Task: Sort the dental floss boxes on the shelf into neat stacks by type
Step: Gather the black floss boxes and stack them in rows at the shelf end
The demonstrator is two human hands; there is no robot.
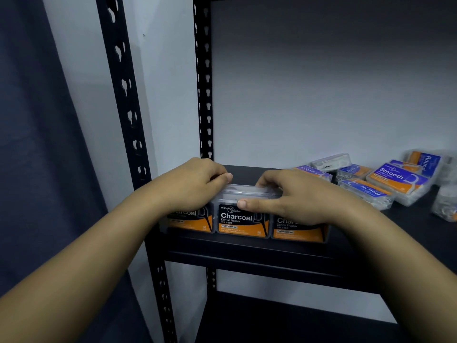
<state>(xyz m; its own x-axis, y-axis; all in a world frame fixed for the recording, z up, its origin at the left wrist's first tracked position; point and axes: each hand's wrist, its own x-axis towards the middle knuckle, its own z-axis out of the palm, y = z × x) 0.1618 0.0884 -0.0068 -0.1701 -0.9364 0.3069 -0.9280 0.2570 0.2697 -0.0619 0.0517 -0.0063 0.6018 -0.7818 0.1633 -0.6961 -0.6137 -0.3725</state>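
Black shelf — Charcoal boxes front-left, Smooth/Round boxes scattered right.

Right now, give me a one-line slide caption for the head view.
Both hands square up the middle Charcoal box on the shelf; purple Smooth and Round boxes lie unsorted.

Three Charcoal boxes, two Smooth boxes, three Round boxes.

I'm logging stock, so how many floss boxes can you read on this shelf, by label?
Charcoal boxes: 3, in a row at the shelf's front edge
Smooth boxes: 2
Round boxes: 3
Total readable: 8
A few more clear boxes at the right have labels too blurred or hidden to read.
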